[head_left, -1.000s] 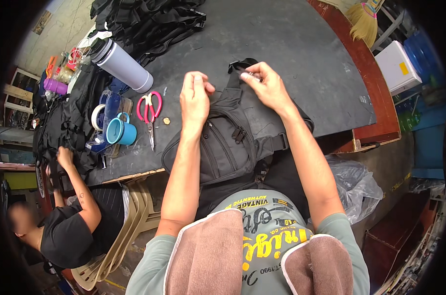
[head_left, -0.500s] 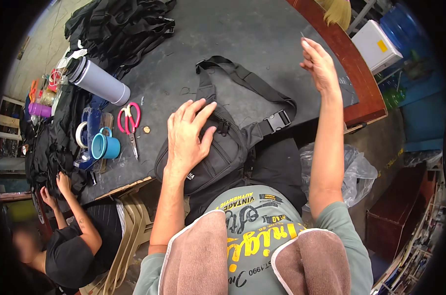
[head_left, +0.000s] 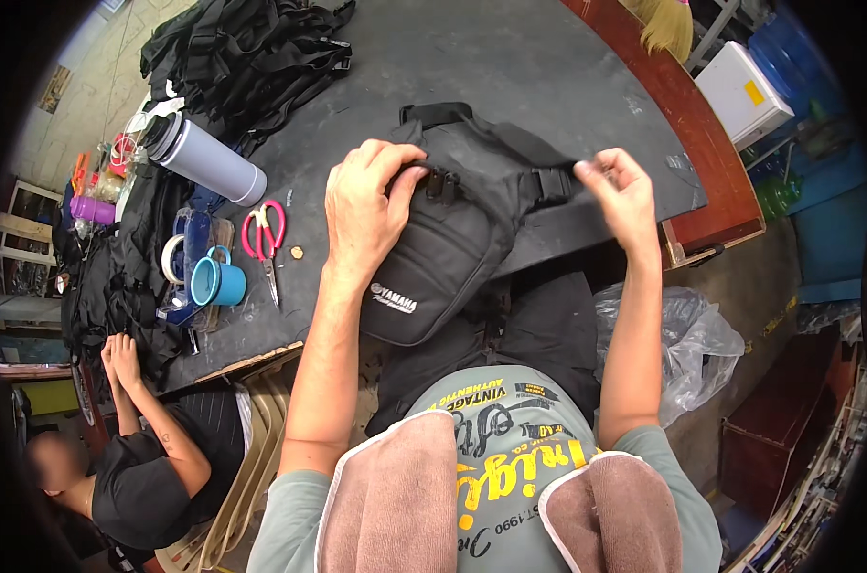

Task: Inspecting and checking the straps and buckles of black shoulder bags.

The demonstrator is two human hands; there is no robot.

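Note:
A black sling bag [head_left: 443, 258] lies tilted over the table's near edge, its lower part over my lap. My left hand [head_left: 368, 210] is closed on the bag's upper left edge, thumb against fingers, beside the zipper pulls [head_left: 443, 183]. At the right, my right hand [head_left: 626, 199] pinches the black strap [head_left: 524, 141], just beyond its side-release buckle [head_left: 551, 185]. Its fingers are slightly blurred, and anything small between them is hidden. The strap loops behind the bag on the dark tabletop.
Left of the bag lie red-handled scissors [head_left: 261, 234], a blue mug [head_left: 219, 279] and a grey-lilac bottle [head_left: 209, 162]. Black bags and straps [head_left: 237, 62] are heaped at the far left. A co-worker [head_left: 156, 468] sits at lower left. A clear plastic bag [head_left: 686, 344] hangs at right.
My right hand has come down and nearer from its raised place to the strap. The bag has turned and shifted right; my left hand has gone from lying on it to gripping its edge.

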